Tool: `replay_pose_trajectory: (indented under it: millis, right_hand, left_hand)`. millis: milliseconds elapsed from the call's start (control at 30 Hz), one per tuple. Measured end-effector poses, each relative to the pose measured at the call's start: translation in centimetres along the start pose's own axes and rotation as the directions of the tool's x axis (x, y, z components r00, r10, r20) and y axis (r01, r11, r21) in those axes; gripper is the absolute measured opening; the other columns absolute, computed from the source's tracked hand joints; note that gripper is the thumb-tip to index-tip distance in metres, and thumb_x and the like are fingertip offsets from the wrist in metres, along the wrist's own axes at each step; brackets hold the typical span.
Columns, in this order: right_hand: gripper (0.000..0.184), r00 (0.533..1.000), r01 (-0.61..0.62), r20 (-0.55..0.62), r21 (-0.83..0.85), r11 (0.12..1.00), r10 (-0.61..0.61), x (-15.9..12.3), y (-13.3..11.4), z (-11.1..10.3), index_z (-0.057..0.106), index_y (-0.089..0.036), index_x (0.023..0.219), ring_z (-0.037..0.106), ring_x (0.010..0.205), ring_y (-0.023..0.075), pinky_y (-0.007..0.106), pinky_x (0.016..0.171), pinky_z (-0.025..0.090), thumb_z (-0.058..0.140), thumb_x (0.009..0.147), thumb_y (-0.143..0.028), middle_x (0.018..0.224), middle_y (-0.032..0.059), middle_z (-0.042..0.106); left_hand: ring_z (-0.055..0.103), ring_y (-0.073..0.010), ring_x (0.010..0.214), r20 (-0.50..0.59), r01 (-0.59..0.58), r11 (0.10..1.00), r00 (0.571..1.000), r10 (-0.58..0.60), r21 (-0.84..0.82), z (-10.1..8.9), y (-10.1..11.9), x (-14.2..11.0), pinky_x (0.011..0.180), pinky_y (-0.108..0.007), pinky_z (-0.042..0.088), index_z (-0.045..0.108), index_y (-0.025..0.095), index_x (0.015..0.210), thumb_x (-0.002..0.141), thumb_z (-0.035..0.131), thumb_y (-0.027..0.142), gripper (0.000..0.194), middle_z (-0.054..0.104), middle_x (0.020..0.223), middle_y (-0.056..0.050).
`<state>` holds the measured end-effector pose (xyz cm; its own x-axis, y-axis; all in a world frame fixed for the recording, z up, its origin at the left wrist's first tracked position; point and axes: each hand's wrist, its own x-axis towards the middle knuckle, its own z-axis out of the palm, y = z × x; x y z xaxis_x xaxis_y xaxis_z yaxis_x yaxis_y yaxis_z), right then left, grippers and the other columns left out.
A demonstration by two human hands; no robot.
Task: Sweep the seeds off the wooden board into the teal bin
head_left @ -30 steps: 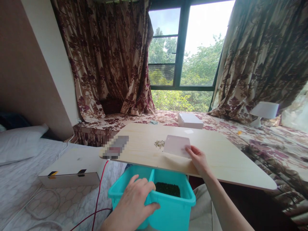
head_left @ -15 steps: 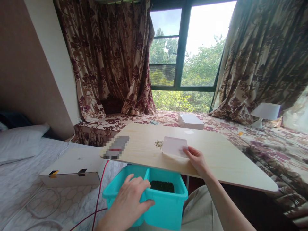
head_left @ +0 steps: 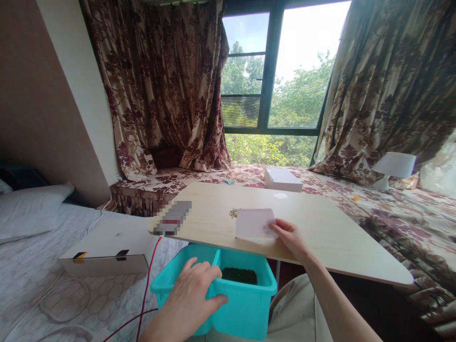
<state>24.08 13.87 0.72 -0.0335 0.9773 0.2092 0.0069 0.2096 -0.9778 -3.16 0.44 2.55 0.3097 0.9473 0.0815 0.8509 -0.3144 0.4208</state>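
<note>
A pale, thin plastic sheet with rounded corners [head_left: 253,222] is pinched at its right edge by my right hand [head_left: 288,234], held low over the table's near side. Just beyond its left corner lies a small heap of greenish-brown grains [head_left: 233,213]. My left hand [head_left: 195,289] grips the front rim of a turquoise two-compartment bin [head_left: 245,308] below the table edge, fingers over the rim near the divider and thumb outside. Dark grains [head_left: 239,275] cover the bottom of the right compartment; my hand partly hides the left one.
The light wooden table [head_left: 335,232] spans the middle, with a blurred-out phone-like object [head_left: 173,218] at its left end and a red cable [head_left: 147,280] hanging down. A white box [head_left: 107,244] rests on the bed. A lamp [head_left: 394,166] and another white box [head_left: 283,179] stand behind.
My right hand has brought the sheet slightly left and toward me, tilting it flatter. Fewer grains show in the heap on the table. My left hand keeps its grip on the bin.
</note>
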Motion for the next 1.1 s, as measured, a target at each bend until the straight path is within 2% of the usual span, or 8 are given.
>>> replay_pose_trajectory:
  millis: [67, 133, 233, 300, 733, 900, 1100]
  right_hand:
    - [0.033, 1.000, -0.025, 0.000, 0.001, 1.000, 0.025, -0.1, 0.0, -0.3, 0.076, -0.018, 0.078, 0.068, 0.071, 0.0208, 0.030, 0.069, 0.052, 0.076, 0.061, -0.045, 0.076, 0.0063, 0.075]
    - [0.033, 0.994, 0.003, -0.113, 0.018, 1.000, -0.001, 0.0, 0.2, -0.6, 0.075, -0.018, 0.080, 0.068, 0.073, 0.0212, 0.031, 0.069, 0.052, 0.075, 0.061, -0.045, 0.079, 0.0066, 0.075]
    - [0.037, 0.922, 0.097, -0.381, 0.044, 0.994, -0.073, 0.4, 0.9, -0.9, 0.074, -0.018, 0.087, 0.068, 0.077, 0.0217, 0.032, 0.071, 0.053, 0.074, 0.062, -0.045, 0.086, 0.0065, 0.075]
    - [0.038, 0.882, 0.117, -0.464, 0.043, 0.992, -0.084, 0.7, 1.3, -1.0, 0.074, -0.018, 0.089, 0.068, 0.078, 0.0217, 0.033, 0.073, 0.053, 0.074, 0.062, -0.045, 0.087, 0.0062, 0.075]
    - [0.042, 0.940, 0.130, -0.311, -0.063, 0.990, -0.143, 0.7, 1.6, -1.0, 0.074, -0.018, 0.090, 0.069, 0.083, 0.0254, 0.035, 0.074, 0.054, 0.072, 0.064, -0.051, 0.091, 0.0083, 0.075]
    - [0.041, 0.935, 0.126, -0.330, -0.035, 0.991, -0.130, 0.8, 1.4, -0.8, 0.074, -0.019, 0.088, 0.069, 0.086, 0.0256, 0.037, 0.079, 0.053, 0.074, 0.062, -0.050, 0.092, 0.0076, 0.075]
    - [0.043, 0.949, 0.116, -0.291, -0.024, 0.993, -0.118, 0.9, 1.4, -0.7, 0.074, -0.019, 0.086, 0.069, 0.086, 0.0261, 0.038, 0.081, 0.053, 0.075, 0.059, -0.052, 0.091, 0.0080, 0.075]
  left_hand:
    - [0.055, -0.0174, 0.091, -0.001, 0.002, 1.000, 1.000, -0.002, -0.007, 0.0, 0.0, 0.0, 0.106, -0.044, 0.019, 0.056, 0.026, 0.090, 0.078, 0.065, 0.033, 0.017, 0.058, 0.087, 0.004]
    - [0.055, -0.0173, 0.091, 0.000, 0.000, 1.000, 1.000, 0.000, -0.013, -0.1, 0.0, -0.1, 0.106, -0.043, 0.020, 0.056, 0.026, 0.090, 0.078, 0.065, 0.033, 0.016, 0.058, 0.087, 0.004]
    - [0.055, -0.0173, 0.090, 0.000, -0.003, 1.000, 1.000, 0.003, -0.011, 0.0, 0.1, -0.2, 0.106, -0.043, 0.020, 0.056, 0.026, 0.089, 0.078, 0.064, 0.033, 0.016, 0.058, 0.086, 0.004]
    - [0.056, -0.0173, 0.091, -0.001, -0.009, 1.000, 1.000, 0.009, -0.013, 0.1, 0.2, -0.2, 0.107, -0.044, 0.019, 0.056, 0.026, 0.089, 0.078, 0.064, 0.033, 0.016, 0.058, 0.086, 0.004]
    - [0.055, -0.0173, 0.091, 0.013, -0.043, 0.999, 0.999, 0.043, -0.022, 0.0, 1.2, -0.1, 0.107, -0.044, 0.021, 0.055, 0.025, 0.089, 0.078, 0.065, 0.031, 0.016, 0.058, 0.086, 0.004]
    - [0.055, -0.0170, 0.091, 0.020, -0.039, 0.999, 0.999, 0.040, -0.024, 0.0, 1.2, -0.2, 0.107, -0.044, 0.020, 0.056, 0.025, 0.089, 0.077, 0.067, 0.031, 0.017, 0.058, 0.086, 0.004]
    - [0.055, -0.0177, 0.091, 0.017, -0.043, 0.999, 0.999, 0.043, -0.012, -0.1, 1.3, -0.2, 0.107, -0.046, 0.021, 0.056, 0.025, 0.089, 0.077, 0.066, 0.031, 0.016, 0.058, 0.086, 0.003]
